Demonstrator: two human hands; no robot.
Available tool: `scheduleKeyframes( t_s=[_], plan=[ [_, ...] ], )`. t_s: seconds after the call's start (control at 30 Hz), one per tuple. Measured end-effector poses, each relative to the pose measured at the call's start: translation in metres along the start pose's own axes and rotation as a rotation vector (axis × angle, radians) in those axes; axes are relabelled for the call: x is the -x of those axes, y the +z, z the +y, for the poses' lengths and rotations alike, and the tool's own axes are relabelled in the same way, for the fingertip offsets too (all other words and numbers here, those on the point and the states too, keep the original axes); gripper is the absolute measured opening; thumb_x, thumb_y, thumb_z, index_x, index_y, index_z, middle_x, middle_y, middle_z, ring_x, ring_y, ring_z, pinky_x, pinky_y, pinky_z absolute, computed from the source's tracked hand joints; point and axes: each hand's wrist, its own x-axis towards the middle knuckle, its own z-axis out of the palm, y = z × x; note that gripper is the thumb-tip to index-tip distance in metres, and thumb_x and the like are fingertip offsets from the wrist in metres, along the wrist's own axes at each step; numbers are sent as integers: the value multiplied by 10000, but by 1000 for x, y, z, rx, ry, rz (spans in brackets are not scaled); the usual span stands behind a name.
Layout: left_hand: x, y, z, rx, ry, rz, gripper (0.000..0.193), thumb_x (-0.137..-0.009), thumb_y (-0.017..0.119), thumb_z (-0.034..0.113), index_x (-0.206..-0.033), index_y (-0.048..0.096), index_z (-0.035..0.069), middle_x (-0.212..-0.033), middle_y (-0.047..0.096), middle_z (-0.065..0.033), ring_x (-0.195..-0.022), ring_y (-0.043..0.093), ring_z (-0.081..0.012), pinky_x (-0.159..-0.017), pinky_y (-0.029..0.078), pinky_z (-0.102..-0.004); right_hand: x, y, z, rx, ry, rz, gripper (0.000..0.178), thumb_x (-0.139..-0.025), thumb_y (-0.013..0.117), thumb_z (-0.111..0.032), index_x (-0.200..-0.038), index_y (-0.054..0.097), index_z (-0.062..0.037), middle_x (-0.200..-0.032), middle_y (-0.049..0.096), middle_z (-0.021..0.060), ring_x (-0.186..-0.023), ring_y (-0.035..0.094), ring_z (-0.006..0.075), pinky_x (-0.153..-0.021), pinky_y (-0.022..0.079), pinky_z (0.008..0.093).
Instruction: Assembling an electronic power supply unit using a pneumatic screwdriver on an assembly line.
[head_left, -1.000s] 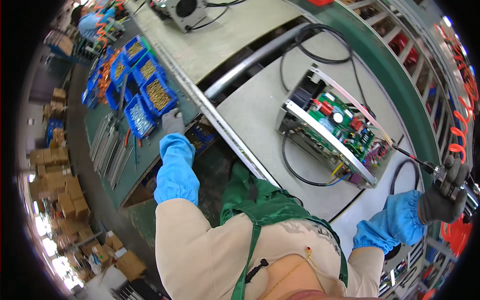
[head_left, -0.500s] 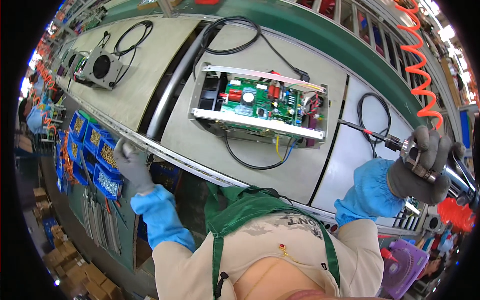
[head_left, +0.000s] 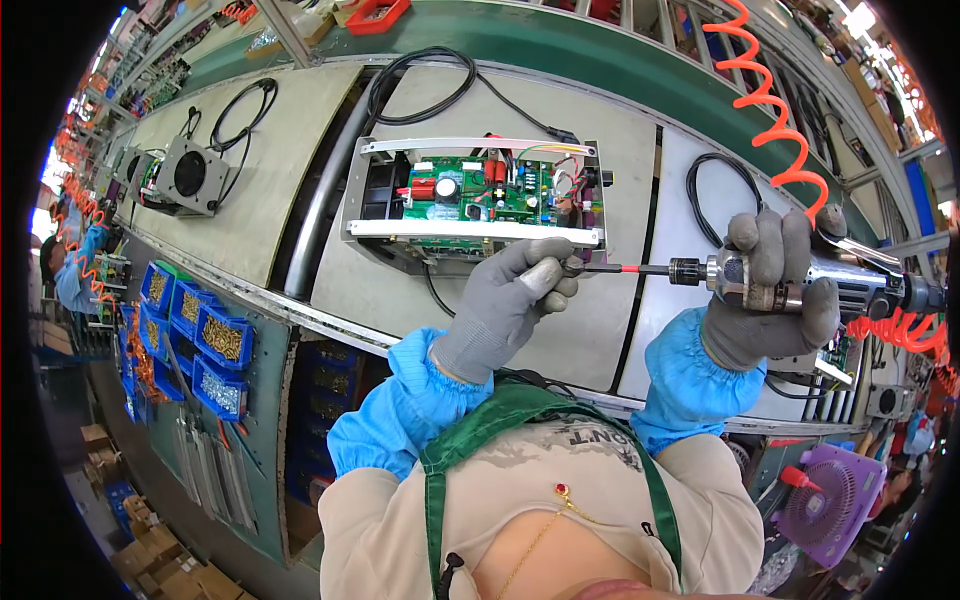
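In my right hand [head_left: 765, 335] is a silver air screwdriver [head_left: 848, 283], held level with its long bit [head_left: 640, 269] pointing left. My left hand [head_left: 500, 310], in a grey glove, pinches at the bit's tip; whatever small piece is between the fingertips is too hidden to name. Just beyond the left fingers lies an open metal chassis [head_left: 440, 231] on the workbench. Inside it sits a green circuit board [head_left: 475, 205] with red parts, a round white-topped part and coloured wires. A silver rail runs along each long side of the chassis.
Blue bins [head_left: 222, 340] of small screws stand at the left, beside the bench. An orange coiled hose [head_left: 765, 100] hangs at the right. Another unit with a fan [head_left: 188, 175] sits on the far-left bench. Black cables [head_left: 420, 60] loop behind the chassis. A purple fan [head_left: 830, 505] stands lower right.
My left hand has left the screw bins and come right to the bit's tip, its fingers now pinched. My right hand has moved left with the screwdriver, now nearer the chassis.
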Motion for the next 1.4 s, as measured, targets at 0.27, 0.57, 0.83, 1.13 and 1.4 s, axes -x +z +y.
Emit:
scheduleKeyframes(
  t_s=[0.27, 0.57, 0.83, 1.13, 1.4],
  plan=[
    [6, 3, -8, -173, -1, 57, 314, -954, 525, 148, -1216, 541, -24, -988, 626, -93, -839, 592, -102, -710, 500, -226, 6, -2, 1, 16, -63, -14, 508, -805, 590, -182, -1269, 476, -8, -575, 377, -33, -486, 420, 102, -755, 485, 401],
    [14, -25, 0, -622, 172, 363, 265, -930, 545, 178, -1128, 605, 13, -892, 638, -59, -715, 575, -82, -595, 477, -208, 11, -7, -4, 88, -82, 59, 503, -793, 581, -197, -1252, 484, -14, -590, 353, -27, -494, 379, 101, -722, 472, 386],
    [-2, -69, -53, -724, 71, 288, 237, -887, 623, 179, -1015, 646, -20, -849, 600, -8, -758, 521, -57, -632, 417, -187, 11, -9, -3, 214, -98, 90, 534, -773, 605, -210, -1258, 480, -27, -575, 353, -34, -479, 376, 105, -659, 460, 366],
    [-15, -38, -50, -895, 173, 244, 190, -877, 625, 144, -988, 669, -4, -668, 514, 17, -591, 462, -50, -532, 394, -230, 14, -32, -10, 230, 132, -46, 580, -722, 615, -168, -1245, 470, 38, -729, 494, 49, -503, 518, 154, -662, 544, 393],
    [-28, -14, -34, -919, 170, 335, 201, -856, 660, 160, -939, 693, -20, -682, 612, -33, -594, 501, -53, -534, 408, -230, 25, -65, 24, 481, 612, 85, 648, -635, 670, -176, -1213, 506, 65, -1071, 587, 222, -608, 633, 187, -597, 560, 340]
  ],
)
